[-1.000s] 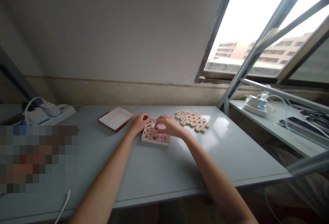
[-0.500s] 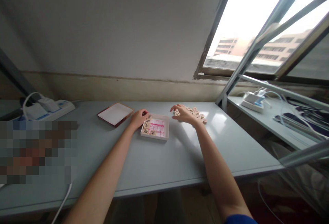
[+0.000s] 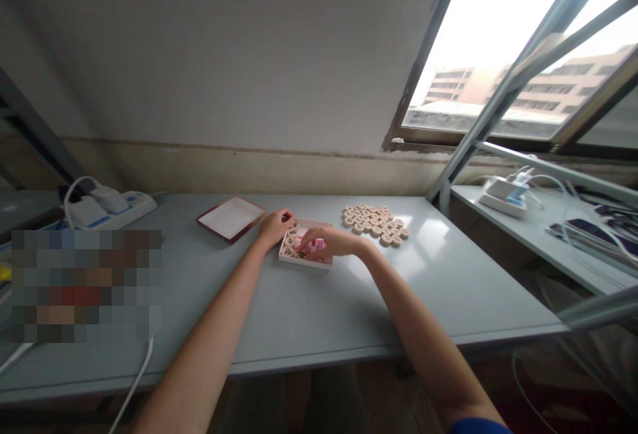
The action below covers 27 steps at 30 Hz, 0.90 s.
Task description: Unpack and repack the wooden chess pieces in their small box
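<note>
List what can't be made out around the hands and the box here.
Head view only.
1. Whether the right hand holds a disc: its fingers cover part of the box.
2. The left hand and its grip at the box corner: curled fingers hide it.
3. Marks on the discs in the pile: too small.
4. The table at its left: a pixelated patch covers it.

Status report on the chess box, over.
Left hand at left edge of box. Right hand fingertips inside box. Loose chess pieces to its right; nothing between.
</note>
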Tool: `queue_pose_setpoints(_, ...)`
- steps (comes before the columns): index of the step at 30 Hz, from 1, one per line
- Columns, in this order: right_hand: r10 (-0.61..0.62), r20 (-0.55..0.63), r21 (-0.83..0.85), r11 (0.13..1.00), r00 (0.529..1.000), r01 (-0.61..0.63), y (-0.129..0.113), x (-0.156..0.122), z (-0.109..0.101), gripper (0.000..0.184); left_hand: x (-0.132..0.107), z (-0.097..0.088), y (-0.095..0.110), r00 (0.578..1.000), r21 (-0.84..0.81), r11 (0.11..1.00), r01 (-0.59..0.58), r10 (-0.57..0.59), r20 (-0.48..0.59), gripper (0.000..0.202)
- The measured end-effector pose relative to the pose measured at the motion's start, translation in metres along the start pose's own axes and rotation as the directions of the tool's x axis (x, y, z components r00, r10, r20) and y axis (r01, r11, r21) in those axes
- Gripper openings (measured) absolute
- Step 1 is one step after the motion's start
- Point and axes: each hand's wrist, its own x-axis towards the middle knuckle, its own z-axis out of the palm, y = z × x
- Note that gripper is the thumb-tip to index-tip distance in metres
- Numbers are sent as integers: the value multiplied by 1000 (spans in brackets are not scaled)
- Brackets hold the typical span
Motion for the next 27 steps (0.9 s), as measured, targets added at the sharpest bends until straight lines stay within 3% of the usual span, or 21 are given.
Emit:
queue_pose_setpoints(5,24,-80,-77,997,996,-30,2,6,6,26,0,-2,1,1000,-4,1000,10,-10,13,20)
queue_pose_setpoints(8,57,-186,-110,991,981,-79,8,0,-3,20,1,-2,-2,999,-50,999,-18,19,27,21)
queue_pose_setpoints(13,186,-439,-226,924,879,-308,26,-34,-33,20,2,0,-7,999,-121,993,-7,12,37,23)
queue_pose_setpoints(19,353,-455,-361,766,818,-532,45,-59,-40,10,3,1,-11,999,-119,993,-20,24,27,23)
queue_pose_setpoints(24,383,-455,-426,699,804,-574,48,-61,-37,7,2,1,-10,999,-127,992,-25,29,27,22)
queue_pose_setpoints(27,394,-434,-416,711,810,-568,45,-61,-39,10,0,-2,-6,999,-135,991,-17,21,31,23)
